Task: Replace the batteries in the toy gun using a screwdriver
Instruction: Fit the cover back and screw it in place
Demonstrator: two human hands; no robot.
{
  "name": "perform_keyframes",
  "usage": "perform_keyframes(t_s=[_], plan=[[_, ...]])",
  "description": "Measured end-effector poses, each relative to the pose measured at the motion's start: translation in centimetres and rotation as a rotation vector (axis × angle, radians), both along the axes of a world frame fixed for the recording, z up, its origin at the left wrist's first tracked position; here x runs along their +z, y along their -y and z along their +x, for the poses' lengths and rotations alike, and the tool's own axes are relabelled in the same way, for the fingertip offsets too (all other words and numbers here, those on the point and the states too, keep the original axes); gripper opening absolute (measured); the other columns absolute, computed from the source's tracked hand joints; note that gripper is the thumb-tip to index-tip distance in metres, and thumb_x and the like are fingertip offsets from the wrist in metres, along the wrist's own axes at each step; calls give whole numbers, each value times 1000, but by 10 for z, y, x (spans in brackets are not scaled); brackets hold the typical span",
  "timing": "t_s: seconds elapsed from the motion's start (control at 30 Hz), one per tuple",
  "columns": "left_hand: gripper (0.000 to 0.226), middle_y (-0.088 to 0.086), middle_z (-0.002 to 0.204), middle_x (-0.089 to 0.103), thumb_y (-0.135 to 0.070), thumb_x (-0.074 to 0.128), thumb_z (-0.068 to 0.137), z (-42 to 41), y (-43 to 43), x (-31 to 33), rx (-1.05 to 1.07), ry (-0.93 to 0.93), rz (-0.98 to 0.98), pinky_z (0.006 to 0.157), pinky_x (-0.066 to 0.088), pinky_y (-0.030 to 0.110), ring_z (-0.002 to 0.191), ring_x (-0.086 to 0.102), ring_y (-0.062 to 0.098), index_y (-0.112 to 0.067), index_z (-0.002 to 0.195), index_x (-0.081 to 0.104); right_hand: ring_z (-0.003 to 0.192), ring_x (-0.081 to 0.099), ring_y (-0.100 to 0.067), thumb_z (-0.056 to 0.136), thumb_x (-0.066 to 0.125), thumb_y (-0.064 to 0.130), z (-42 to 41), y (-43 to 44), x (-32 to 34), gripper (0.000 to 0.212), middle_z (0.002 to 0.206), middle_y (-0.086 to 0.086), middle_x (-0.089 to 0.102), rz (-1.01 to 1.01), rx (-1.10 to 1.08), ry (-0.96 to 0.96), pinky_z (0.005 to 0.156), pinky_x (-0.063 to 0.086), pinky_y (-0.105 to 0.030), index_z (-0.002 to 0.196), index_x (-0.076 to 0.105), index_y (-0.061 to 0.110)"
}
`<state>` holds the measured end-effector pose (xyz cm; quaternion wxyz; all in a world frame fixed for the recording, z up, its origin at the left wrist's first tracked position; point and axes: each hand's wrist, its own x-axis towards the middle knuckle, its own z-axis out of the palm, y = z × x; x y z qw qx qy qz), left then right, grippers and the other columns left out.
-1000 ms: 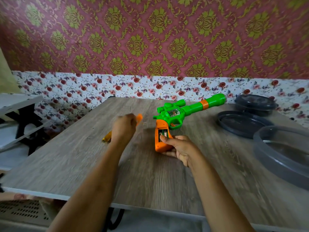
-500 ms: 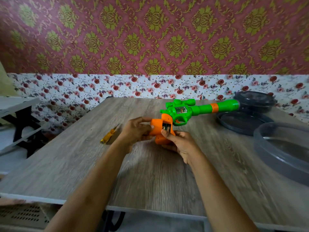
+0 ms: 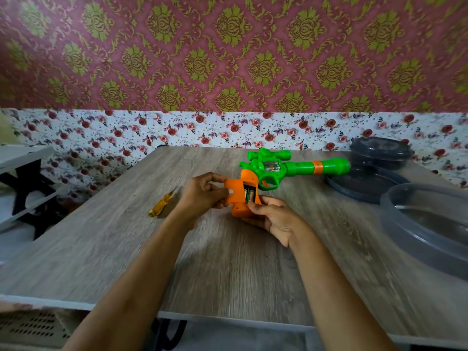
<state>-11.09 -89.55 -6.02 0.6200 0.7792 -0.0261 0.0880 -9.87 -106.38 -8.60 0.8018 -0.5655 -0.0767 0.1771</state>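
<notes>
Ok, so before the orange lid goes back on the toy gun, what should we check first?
1. Batteries sit in the open grip: ok.
2. Batteries face the right way: cannot tell.
3. Left hand holds the orange cover beside the opening: ok.
4. Right hand steadies the toy gun by its grip: ok.
5. Screwdriver lies on the table, left of the hands: ok.
6. Screw ready: cannot tell.
</notes>
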Motion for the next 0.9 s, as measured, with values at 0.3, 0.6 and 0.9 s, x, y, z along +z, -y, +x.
perform_keyframes(t_s=[0.3,0.6,0.9], plan=[[30,6,69,65,-7,70,82,0,-8,1,-44,11,39,56,54,17,55,63,6,-16,109,60,93,63,-23,86,59,1,2,-2,-5,31,107,-13,65,-245,-51,159,75,55,-25,114,60,13],[29,10,81,62,-2,70,80,-2,-2,1,-71,-60,0,54,55,19,63,63,15,-9,106,59,95,63,-21,85,62,7,5,-1,-8,33,114,-16,65,-321,-46,284,76,55,-23,116,60,16],[32,1,80,66,-10,72,80,5,-2,-3,-58,-80,76,52,51,12,59,63,0,-13,110,62,104,59,-18,85,60,3,1,-1,-8,48,112,-5,63,-347,-35,356,91,52,-30,128,49,21]])
